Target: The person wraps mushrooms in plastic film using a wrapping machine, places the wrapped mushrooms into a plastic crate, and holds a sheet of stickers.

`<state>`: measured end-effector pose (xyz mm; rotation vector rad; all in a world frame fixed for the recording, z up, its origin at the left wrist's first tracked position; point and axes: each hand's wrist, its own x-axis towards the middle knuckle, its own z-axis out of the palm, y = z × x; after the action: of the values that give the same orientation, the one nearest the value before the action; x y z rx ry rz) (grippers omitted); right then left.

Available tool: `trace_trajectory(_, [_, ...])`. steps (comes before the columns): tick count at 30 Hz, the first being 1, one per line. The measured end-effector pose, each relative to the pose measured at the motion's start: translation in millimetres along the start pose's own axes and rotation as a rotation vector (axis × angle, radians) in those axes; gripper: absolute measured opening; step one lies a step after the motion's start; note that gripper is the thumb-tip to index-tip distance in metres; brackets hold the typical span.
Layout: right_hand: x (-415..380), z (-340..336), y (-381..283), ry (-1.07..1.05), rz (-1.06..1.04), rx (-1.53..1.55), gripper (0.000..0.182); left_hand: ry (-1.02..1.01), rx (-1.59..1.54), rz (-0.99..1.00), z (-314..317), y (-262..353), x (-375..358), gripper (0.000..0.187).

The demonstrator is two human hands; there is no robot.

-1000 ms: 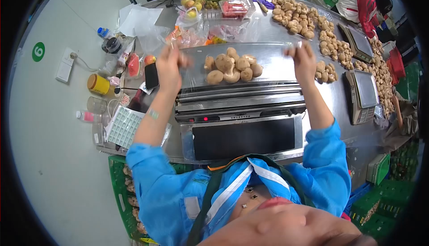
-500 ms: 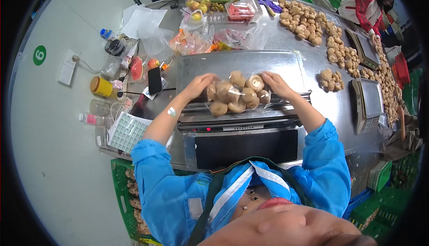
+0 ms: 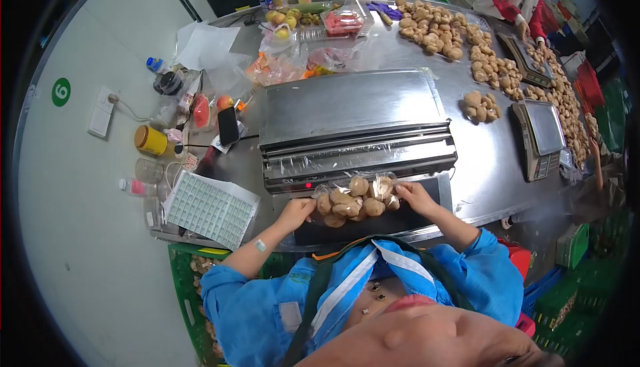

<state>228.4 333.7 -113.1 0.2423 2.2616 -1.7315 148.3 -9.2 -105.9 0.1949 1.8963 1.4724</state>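
Note:
Clear plastic film wraps a pack of mushrooms, held low over the black plate at the front of the wrapping machine. At the pack's left end, my left hand is closed on the film. My right hand grips the film at the opposite end. Behind the pack, loose-looking film lies over the machine's bars, and a red light shows on its front strip.
To the right are a mushroom cluster, a larger mushroom heap and weighing scales. A co-worker handles mushrooms at the far right. A label sheet, a phone and jars line the left. Plastic bags lie behind the machine.
Both hands have drawn the mushroom pack from above the machine's bars toward my body, over the black plate. The view has shifted slightly. The co-worker's arms have moved near the far scale.

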Motion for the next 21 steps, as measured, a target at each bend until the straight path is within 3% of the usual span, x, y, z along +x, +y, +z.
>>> trace_trajectory(2, [-24, 7, -8, 0.190, -0.116, -0.181, 0.030, 0.180, 0.384, 0.552, 5, -9, -15, 0.039])
trace_trajectory(3, [-31, 10, -5, 0.191, -0.107, -0.180, 0.030, 0.172, 0.381, 0.548, 5, -10, -22, 0.039])
trace_trajectory(5, [-43, 13, 1, 0.270, 0.237, 0.261, 0.030, 0.152, -0.280, -0.013, 7, -12, -38, 0.036])
trace_trajectory(6, [-55, 5, -6, 0.228, 0.288, 0.557, 0.032, 0.164, -0.568, -0.106, 9, -10, -50, 0.032])
trace_trajectory(7, [-68, 1, -8, 0.201, 0.274, 0.617, 0.032, 0.161, -0.570, -0.115, 11, -21, -66, 0.032])
trace_trajectory(9, [-103, -5, -11, 0.115, 0.563, 0.647, 0.032, -0.033, -0.722, -0.277, 18, -52, -103, 0.032])
trace_trajectory(11, [-131, 17, 55, -0.133, 0.618, 0.939, 0.028, -0.006, -0.502, -0.523, 30, -112, -111, 0.034])
trace_trajectory(12, [-130, 26, 75, -0.282, 0.678, 1.070, 0.024, -0.162, -0.371, -0.382, 38, -145, -98, 0.038])
trace_trajectory(13, [-119, 49, 72, -0.175, 0.758, 1.014, 0.022, -0.139, -0.414, -0.250, 64, -183, -73, 0.024])
trace_trajectory(14, [-107, 72, 67, -0.067, 0.837, 0.958, 0.032, -0.120, -0.458, -0.117, 90, -222, -48, 0.024])
trace_trajectory(18, [-85, 119, 33, -0.278, 0.582, 0.999, 0.033, -0.265, -0.781, 0.094, 142, -103, -52, 0.024])
trace_trajectory(21, [-99, 116, -6, -0.502, 0.485, 0.808, 0.033, -0.403, -0.823, 0.278, 142, -49, -75, 0.026])
